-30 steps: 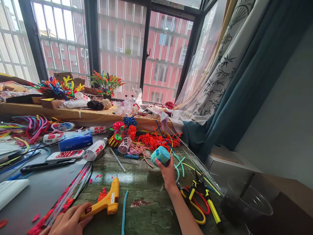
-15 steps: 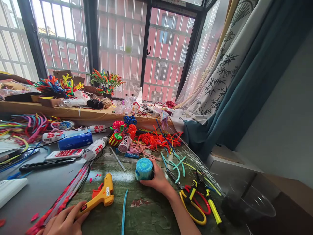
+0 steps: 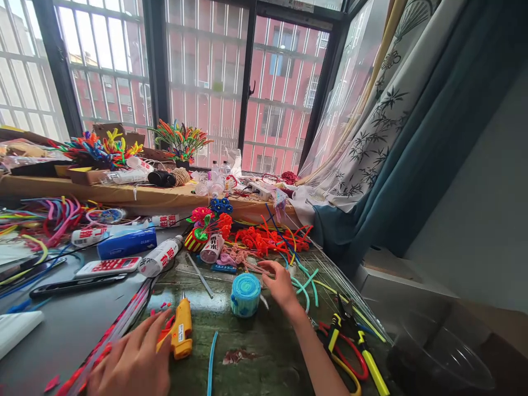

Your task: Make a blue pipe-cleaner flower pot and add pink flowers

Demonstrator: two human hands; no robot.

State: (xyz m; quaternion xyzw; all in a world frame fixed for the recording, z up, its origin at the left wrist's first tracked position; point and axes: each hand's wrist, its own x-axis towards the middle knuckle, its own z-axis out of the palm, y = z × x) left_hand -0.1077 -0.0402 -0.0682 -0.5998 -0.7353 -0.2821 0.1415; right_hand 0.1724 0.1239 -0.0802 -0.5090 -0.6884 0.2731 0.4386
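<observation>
A round coil of blue and turquoise fuzzy strips (image 3: 245,300) stands upright on the dark green table. My right hand (image 3: 281,286) is just right of it, apart from it, fingers parted and holding nothing, close to some turquoise pipe cleaners (image 3: 306,283). My left hand (image 3: 134,352) is at the lower left with its fingers spread. It covers the handle of a yellow hot glue gun (image 3: 182,330); whether it touches the handle is hidden. A single blue pipe cleaner (image 3: 212,363) lies right of the glue gun.
Scissors (image 3: 355,352) and yellow-handled pliers (image 3: 369,363) lie right of my right forearm. Behind the coil are red pipe-cleaner pieces (image 3: 259,239) and a labelled bottle (image 3: 212,248). A calculator (image 3: 109,267) and a white bottle (image 3: 160,257) lie at left. A clear tub (image 3: 445,352) is at right.
My right hand has let go of the coil and moved back and to the right. My left hand has come up and right, over the glue gun's handle.
</observation>
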